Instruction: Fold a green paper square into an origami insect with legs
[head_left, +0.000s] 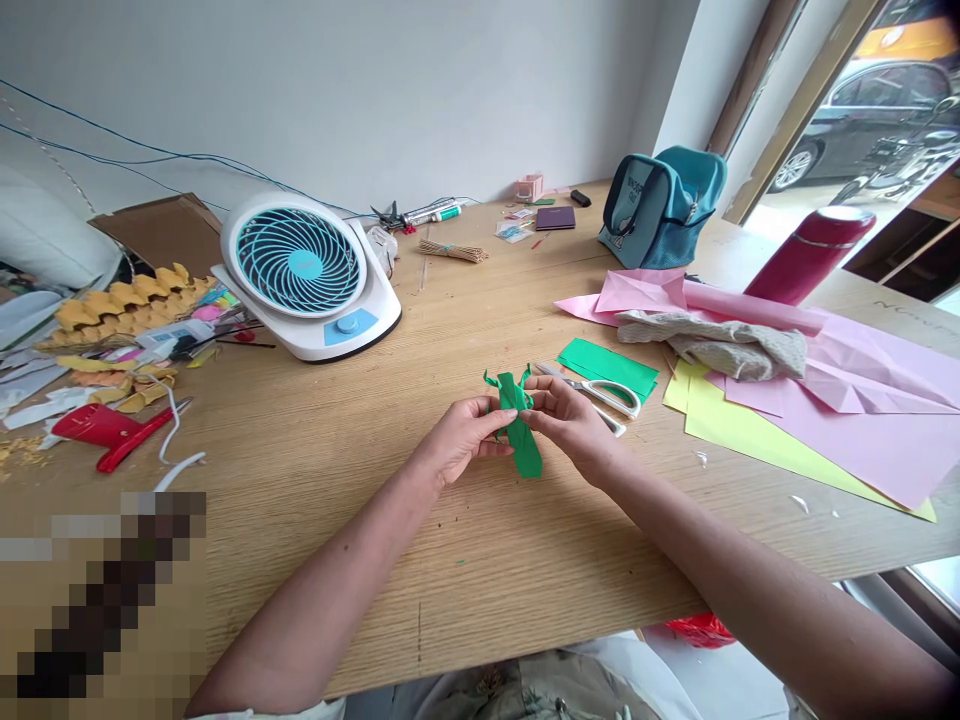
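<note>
Between my two hands is a piece of green paper [527, 456], cut to a long strip with thin curled ends at its top. My left hand [471, 437] pinches it from the left, thumb on the front. From the right, the thumb and fingers of my right hand [564, 415] close on its edge. Just beyond the right hand, scissors with white handles [631, 398] lie partly over flat green paper [600, 362]. The hand covers part of the scissors.
A white and blue fan [300, 265] stands at the left, near a red glue gun [124, 430] and paper scraps. Pink paper [892, 420], yellow paper [750, 435], a grey glove [720, 342] and a red flask [814, 255] lie right. A teal bag [660, 215] stands behind.
</note>
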